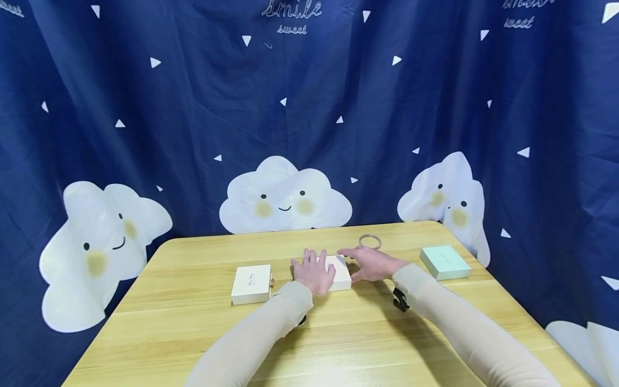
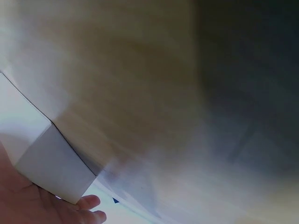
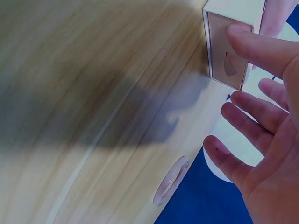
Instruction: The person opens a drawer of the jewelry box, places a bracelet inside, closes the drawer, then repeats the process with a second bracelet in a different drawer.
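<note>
A white box point(image 1: 251, 284) lay flat left of the table's point(image 1: 193, 322) centre, untouched. The left hand point(image 1: 313, 271) rested palm-down on the middle white box point(image 1: 340, 274), fingers straight, likely steadying it. The right hand point(image 1: 372, 262) was at that box's right side, fingers spread and relaxed, thumb against its side wall, gripping nothing. A clear bangle point(image 1: 369, 241) lay near the far edge; a mint box point(image 1: 445, 262) sat by the right edge.

Three boxes are counted on the table point(image 1: 193, 333): two white boxes point(image 1: 251, 284) point(image 1: 340, 272), one mint box point(image 1: 445, 262), plus what looks like one ring point(image 1: 369, 241).
</note>
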Available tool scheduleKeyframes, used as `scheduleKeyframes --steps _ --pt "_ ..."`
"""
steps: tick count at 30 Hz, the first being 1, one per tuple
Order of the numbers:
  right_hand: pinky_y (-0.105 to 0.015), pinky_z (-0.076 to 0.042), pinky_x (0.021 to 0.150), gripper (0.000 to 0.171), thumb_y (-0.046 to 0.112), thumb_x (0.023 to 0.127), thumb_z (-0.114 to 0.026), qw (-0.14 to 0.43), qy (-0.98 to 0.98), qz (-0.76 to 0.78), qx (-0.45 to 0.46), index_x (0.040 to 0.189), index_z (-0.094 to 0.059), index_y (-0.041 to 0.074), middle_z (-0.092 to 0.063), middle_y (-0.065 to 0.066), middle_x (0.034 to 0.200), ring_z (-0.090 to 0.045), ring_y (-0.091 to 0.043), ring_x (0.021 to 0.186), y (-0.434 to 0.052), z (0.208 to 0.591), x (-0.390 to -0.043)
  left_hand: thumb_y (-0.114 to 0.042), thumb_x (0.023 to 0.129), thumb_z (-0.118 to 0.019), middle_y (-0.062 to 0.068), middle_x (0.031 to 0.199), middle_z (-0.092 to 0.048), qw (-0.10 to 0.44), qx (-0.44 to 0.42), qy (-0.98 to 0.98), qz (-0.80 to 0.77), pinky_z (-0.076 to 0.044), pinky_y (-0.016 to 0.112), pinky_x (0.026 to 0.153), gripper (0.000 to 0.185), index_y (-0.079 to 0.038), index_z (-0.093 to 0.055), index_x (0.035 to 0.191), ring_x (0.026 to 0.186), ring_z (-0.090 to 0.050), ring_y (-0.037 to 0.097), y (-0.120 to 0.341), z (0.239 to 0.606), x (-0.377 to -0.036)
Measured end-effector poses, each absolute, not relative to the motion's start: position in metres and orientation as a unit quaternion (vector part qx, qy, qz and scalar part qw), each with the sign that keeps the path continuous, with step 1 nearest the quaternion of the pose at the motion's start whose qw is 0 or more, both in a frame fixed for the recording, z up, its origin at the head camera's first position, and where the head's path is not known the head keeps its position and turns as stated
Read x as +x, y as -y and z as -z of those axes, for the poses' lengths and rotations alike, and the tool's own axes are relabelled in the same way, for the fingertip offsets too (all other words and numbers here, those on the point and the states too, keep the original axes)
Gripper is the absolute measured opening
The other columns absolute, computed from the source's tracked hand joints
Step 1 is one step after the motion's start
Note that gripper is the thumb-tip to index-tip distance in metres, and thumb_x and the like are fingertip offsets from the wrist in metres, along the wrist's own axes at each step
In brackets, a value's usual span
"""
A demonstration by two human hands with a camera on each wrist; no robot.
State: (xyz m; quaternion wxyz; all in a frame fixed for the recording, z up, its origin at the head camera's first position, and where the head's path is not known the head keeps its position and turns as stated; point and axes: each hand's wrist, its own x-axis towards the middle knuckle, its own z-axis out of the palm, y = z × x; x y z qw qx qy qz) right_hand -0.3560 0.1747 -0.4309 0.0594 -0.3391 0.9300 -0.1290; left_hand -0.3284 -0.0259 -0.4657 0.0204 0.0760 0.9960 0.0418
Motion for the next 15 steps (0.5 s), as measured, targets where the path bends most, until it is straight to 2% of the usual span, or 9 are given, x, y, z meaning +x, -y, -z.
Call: scheduleKeyframes --steps 5,9,15 --pt "-0.043 -0.05 0.102 0.079 0.023 0.082 -0.085 0.057 -0.933 0.121 -0.335 0.151 -0.047 0.019 -0.061 -0.006 0.141 -0.057 -0.026 0.125 -0.1755 0.4299 -0.3552 -0.053 0.104 -0.017 0.015 0.164 -0.031 0.007 0.084 -0.995 -0.049 -0.024 0.07 0.114 0.066 -0.02 -0.03 0.16 0.154 -0.022 0.034 0.0268 0.4639 -0.3266" --pt "-0.045 -0.049 0.104 0.078 0.024 0.083 -0.084 0.056 -0.932 0.121 -0.336 0.151 -0.047 0.017 -0.058 -0.004 0.145 -0.055 -0.027 0.128 -0.1758 0.4289 -0.3538 -0.054 0.105 -0.017 0.016 0.163 -0.032 0.005 0.091 -0.994 -0.057 -0.024 0.069 0.114 0.067 -0.019 -0.031 0.159 0.153 -0.024 0.034 0.0284 0.4637 -0.3262" --pt "-0.047 -0.047 0.107 0.073 0.021 0.084 -0.082 0.043 -0.929 0.115 -0.35 0.149 -0.049 0.011 -0.057 -0.006 0.147 -0.054 -0.029 0.131 -0.1748 0.4234 -0.3513 -0.054 0.104 -0.022 0.018 0.155 -0.043 -0.007 0.104 -0.993 -0.056 -0.033 0.065 0.11 0.067 -0.014 -0.038 0.156 0.146 -0.038 0.035 0.0306 0.4635 -0.3293"
